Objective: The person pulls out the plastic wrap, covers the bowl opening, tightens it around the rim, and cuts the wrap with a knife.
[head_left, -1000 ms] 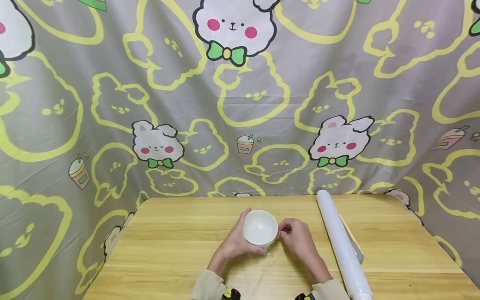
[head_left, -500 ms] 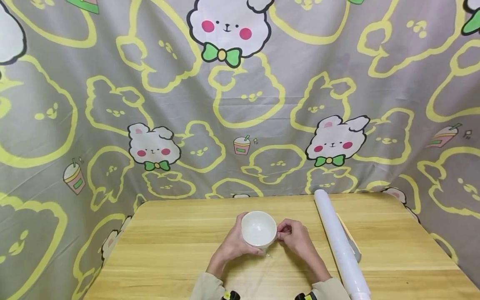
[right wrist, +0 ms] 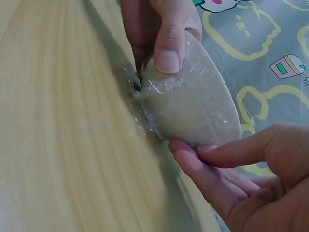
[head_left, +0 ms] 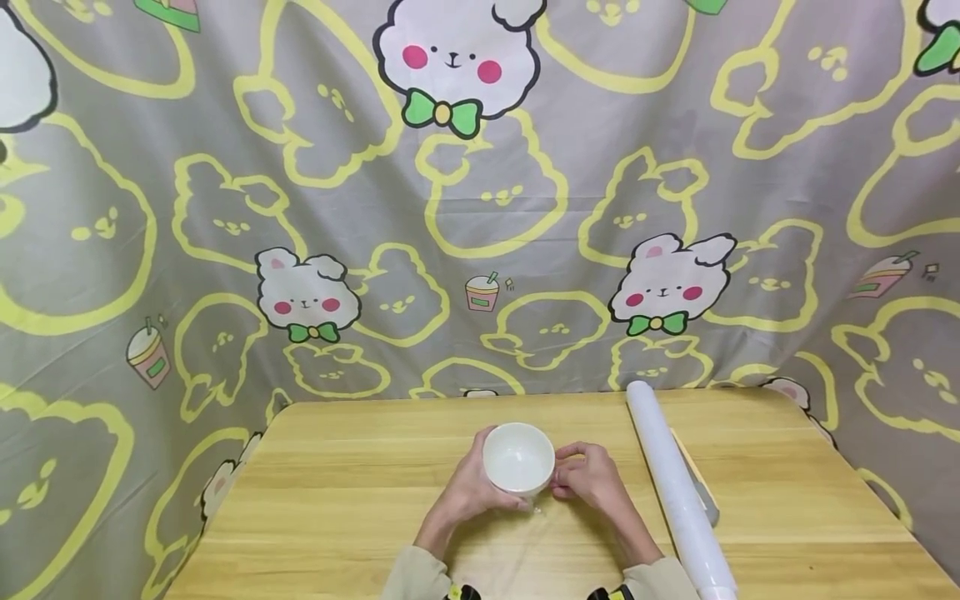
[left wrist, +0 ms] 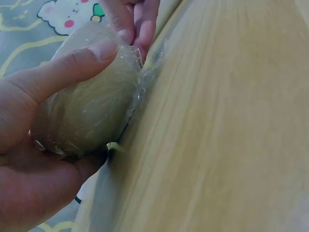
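A white bowl point(head_left: 519, 457) sits near the middle of the table, its mouth facing the head camera. Clear plastic wrap point(right wrist: 164, 87) covers its outside, bunched in crinkled folds around the base. My left hand point(head_left: 471, 485) grips the bowl from the left, thumb across the wrapped outer wall in the left wrist view. On the other side is my right hand point(head_left: 592, 478), its thumb and fingers pinching at the wrap close to the bowl's wall. Loose wrap ends stick out by the base, next to the tabletop.
A long roll of plastic wrap point(head_left: 678, 487) lies lengthwise on the wooden table point(head_left: 337, 500), right of my right arm. Partly hidden behind it is a flat grey and yellowish object point(head_left: 708, 504). A patterned curtain point(head_left: 480, 208) hangs along the table's back and sides.
My right hand's fingers have shifted and spread at the bowl's right side, moving slightly lower. The left hand keeps its grip on the bowl. The head view has shifted slightly.
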`<action>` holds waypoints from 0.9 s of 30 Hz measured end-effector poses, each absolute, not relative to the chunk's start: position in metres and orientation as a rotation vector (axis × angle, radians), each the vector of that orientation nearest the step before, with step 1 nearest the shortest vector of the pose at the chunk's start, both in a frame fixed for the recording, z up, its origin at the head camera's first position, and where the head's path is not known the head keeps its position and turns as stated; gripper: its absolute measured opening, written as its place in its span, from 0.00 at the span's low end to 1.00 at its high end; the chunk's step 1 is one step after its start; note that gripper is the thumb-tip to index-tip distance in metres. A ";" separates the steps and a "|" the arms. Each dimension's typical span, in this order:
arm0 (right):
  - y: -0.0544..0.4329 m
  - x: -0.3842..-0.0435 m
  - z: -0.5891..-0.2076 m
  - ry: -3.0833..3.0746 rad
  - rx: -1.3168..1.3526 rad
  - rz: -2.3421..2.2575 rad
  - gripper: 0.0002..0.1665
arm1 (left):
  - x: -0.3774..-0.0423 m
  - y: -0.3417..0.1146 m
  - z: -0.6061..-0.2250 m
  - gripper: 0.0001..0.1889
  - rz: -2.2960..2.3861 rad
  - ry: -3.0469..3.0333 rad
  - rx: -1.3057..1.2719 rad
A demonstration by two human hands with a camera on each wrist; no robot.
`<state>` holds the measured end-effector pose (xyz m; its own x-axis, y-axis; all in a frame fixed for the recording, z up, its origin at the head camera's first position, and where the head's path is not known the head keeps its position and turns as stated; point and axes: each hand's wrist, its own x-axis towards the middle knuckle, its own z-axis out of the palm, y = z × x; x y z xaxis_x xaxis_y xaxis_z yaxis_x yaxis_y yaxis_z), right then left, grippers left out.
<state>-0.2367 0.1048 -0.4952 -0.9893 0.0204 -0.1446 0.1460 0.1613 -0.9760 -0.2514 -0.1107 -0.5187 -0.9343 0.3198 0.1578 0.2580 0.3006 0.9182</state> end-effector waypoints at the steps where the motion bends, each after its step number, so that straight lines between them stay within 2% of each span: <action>1: 0.105 -0.236 -0.495 2.306 0.161 -1.971 0.16 | -0.251 -0.110 -0.519 0.67 1.726 2.501 0.552; 5: 0.107 -0.236 -0.494 2.330 0.101 -1.916 0.15 | -0.251 -0.108 -0.522 0.69 1.665 2.562 0.559; 11: 0.108 -0.234 -0.490 2.356 0.002 -1.816 0.12 | -0.248 -0.104 -0.522 0.66 1.654 2.620 0.562; 16: 0.108 -0.235 -0.490 2.350 -0.023 -1.815 0.12 | -0.244 -0.104 -0.518 0.70 1.631 2.658 0.539; 27: 0.109 -0.233 -0.485 2.408 0.020 -1.754 0.11 | -0.247 -0.106 -0.518 0.71 1.677 2.532 0.594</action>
<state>-0.2328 0.1090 -0.4846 -0.9868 -0.0846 -0.1383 0.1056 0.3115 -0.9444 -0.2475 -0.1063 -0.5181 -0.9252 0.3391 0.1701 0.2889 0.3392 0.8953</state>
